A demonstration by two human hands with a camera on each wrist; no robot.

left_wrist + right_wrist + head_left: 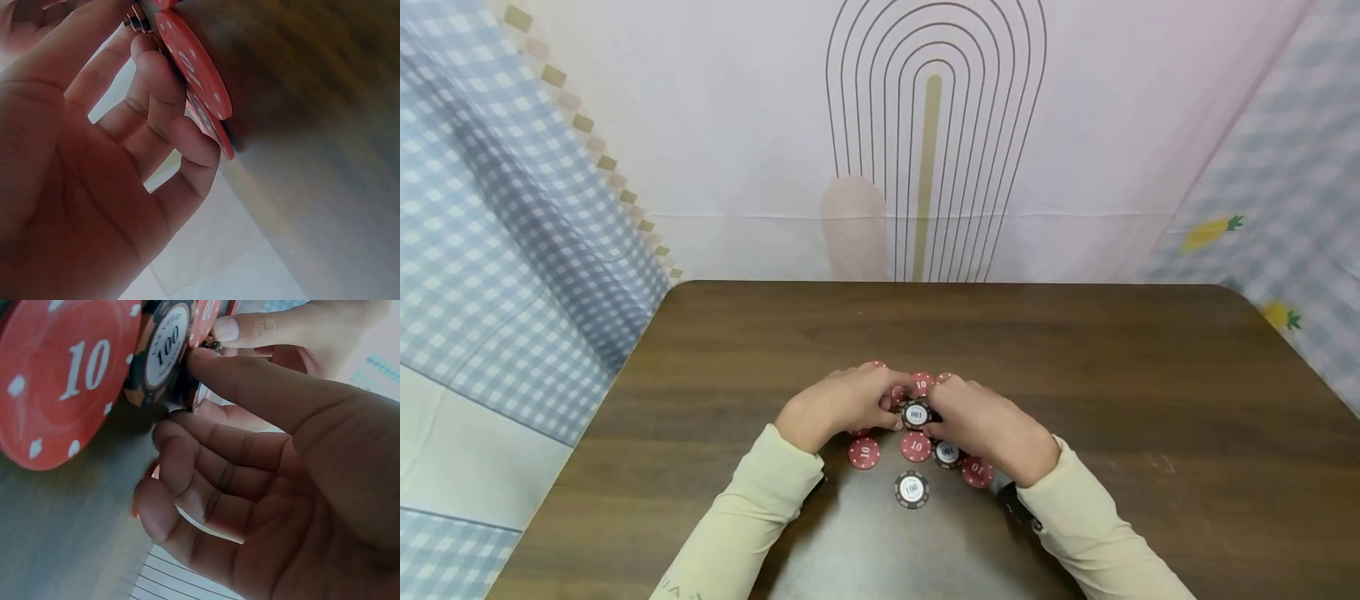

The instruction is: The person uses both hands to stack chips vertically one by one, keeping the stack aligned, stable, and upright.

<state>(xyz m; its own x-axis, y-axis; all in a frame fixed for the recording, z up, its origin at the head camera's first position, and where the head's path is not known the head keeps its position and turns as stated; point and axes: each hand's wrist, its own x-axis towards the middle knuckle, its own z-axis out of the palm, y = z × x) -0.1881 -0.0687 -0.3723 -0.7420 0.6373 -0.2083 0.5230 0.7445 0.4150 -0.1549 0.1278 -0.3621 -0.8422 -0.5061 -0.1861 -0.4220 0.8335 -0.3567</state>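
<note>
Between my two hands is a black poker chip [916,413] marked 100, face up and raised among the other chips. My left hand [842,406] comes in from the left, thumb and bent forefinger pinching the chip's left side. From the right, my right hand [988,423] bends its fingers round the opposite edge, its thumb [215,365] at the rim. A red chip [195,65] marked 10 lies beside the left fingers. Close by the right hand are a red 10 chip [69,378] and a black 100 chip [164,350]. The fingers hide several chips beneath.
Nearer me lie a red chip [863,452], another red chip [915,447], a black chip [947,453] and a separate black chip [912,489]. A red chip [977,472] sits under the right wrist. The brown wooden table [737,333] ends at a patterned cloth backdrop [737,167].
</note>
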